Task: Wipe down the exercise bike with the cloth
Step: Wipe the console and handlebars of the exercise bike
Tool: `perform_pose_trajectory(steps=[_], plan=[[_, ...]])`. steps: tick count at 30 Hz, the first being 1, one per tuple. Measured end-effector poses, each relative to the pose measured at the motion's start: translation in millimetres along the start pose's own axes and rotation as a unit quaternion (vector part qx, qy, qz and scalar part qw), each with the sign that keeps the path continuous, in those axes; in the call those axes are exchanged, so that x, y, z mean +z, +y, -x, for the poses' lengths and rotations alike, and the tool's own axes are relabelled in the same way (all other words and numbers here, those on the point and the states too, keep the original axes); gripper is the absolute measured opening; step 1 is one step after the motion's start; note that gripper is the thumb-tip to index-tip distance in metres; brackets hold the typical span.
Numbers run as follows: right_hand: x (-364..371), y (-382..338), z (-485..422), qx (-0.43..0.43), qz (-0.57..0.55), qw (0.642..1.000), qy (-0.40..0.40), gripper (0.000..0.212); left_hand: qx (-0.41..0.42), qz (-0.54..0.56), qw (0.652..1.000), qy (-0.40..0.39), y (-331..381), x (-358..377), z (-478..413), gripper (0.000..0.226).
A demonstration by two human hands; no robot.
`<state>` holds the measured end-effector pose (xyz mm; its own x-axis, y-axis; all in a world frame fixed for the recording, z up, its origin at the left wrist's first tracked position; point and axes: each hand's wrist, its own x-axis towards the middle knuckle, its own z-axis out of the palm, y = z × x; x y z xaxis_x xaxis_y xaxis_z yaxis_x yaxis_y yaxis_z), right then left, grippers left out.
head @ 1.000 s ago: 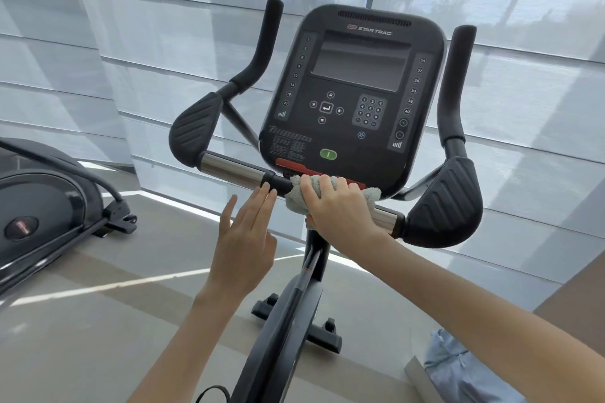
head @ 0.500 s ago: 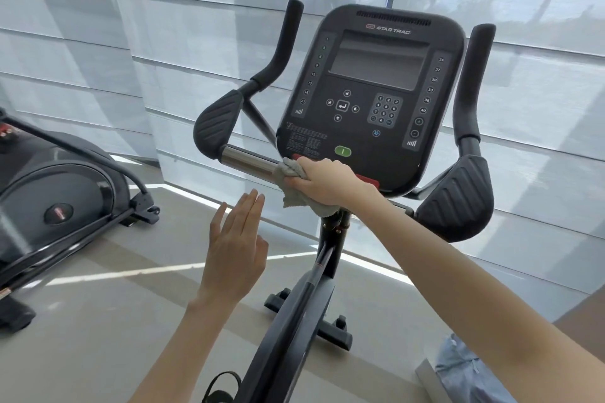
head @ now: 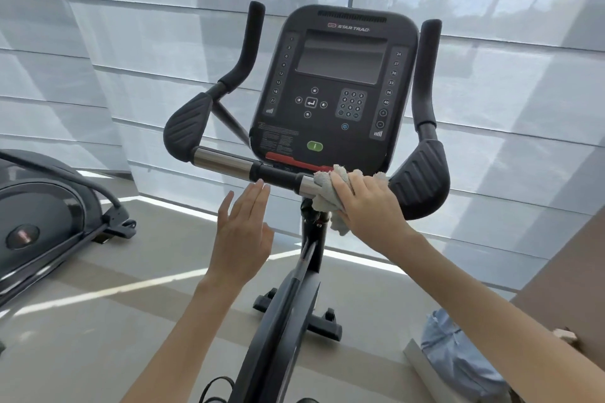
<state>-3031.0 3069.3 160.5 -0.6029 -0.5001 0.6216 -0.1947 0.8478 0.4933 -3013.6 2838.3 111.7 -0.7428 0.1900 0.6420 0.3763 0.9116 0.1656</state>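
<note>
The black exercise bike stands in front of me, its console [head: 340, 88] upright above a horizontal handlebar [head: 226, 161] with chrome sections and black elbow pads. A pale grey cloth [head: 324, 193] is wrapped over the bar's right chrome section, just left of the right pad [head: 422, 180]. My right hand [head: 370, 203] presses down on the cloth and grips it against the bar. My left hand [head: 244, 232] hovers flat with fingers apart just below the bar's middle black sleeve, holding nothing. The bike's frame [head: 288, 321] runs down between my arms.
Another black exercise machine [head: 49, 222] sits on the floor at the left. A light blue bundle [head: 458, 357] lies on a ledge at the lower right beside a brown surface. Shaded windows fill the wall behind the bike.
My right hand has slid the cloth along the bar, from the left chrome part half a second ago to the right chrome part by the right pad. My left hand stays open below the bar.
</note>
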Motion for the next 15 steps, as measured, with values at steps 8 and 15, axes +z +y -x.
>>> perform_pose_trajectory(steps=[8, 15], plan=[[-3, 16, 6, -0.061, 0.058, 0.996, -0.037, 0.063, 0.029, -0.053, 0.997, -0.039, 5, 16, -18, 0.075], [8, -17, -24, -0.009, 0.073, 0.996, -0.053, 0.053, 0.053, -0.060, 0.997, 0.020, 0, 38, -19, 0.073]])
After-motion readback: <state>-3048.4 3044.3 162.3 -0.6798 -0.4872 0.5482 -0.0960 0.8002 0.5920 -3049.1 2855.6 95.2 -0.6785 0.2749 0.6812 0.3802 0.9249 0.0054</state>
